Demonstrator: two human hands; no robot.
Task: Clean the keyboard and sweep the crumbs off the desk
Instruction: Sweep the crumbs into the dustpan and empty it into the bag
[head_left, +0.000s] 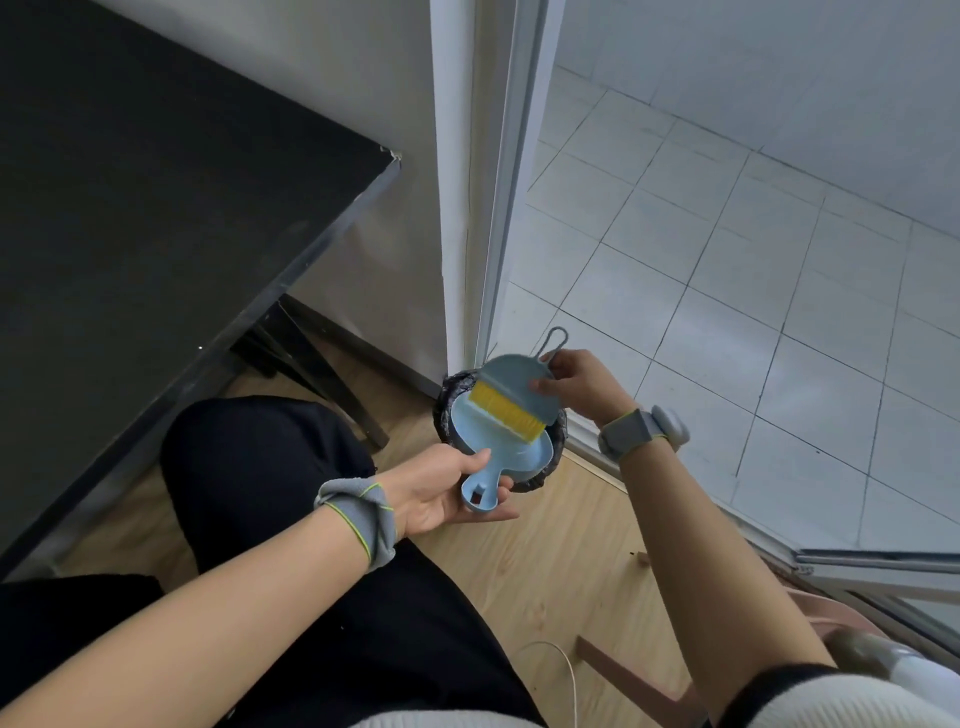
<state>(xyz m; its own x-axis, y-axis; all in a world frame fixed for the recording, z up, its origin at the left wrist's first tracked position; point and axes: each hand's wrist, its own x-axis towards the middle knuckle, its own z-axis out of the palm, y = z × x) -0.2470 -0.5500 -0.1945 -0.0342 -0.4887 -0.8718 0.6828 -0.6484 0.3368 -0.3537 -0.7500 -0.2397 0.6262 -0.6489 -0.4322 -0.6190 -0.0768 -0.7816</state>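
My left hand (447, 491) grips the handle of a small light-blue dustpan (475, 415), held over a bin lined with a black bag (445, 402) on the floor. My right hand (576, 387) holds a light-blue brush (517, 382) by its back, its yellow bristles (506, 410) resting inside the pan. A grey hanging loop (555, 340) sticks up from the brush. The black desk (156, 208) fills the upper left; no keyboard shows.
My legs in black trousers (270, 467) are under the desk edge. Black desk legs (322, 374) stand on the wooden floor. A white wall corner (452, 208) and sliding door frame (514, 182) border a tiled floor (727, 286) at the right. A white cable (569, 670) lies near a pink chair leg (628, 675).
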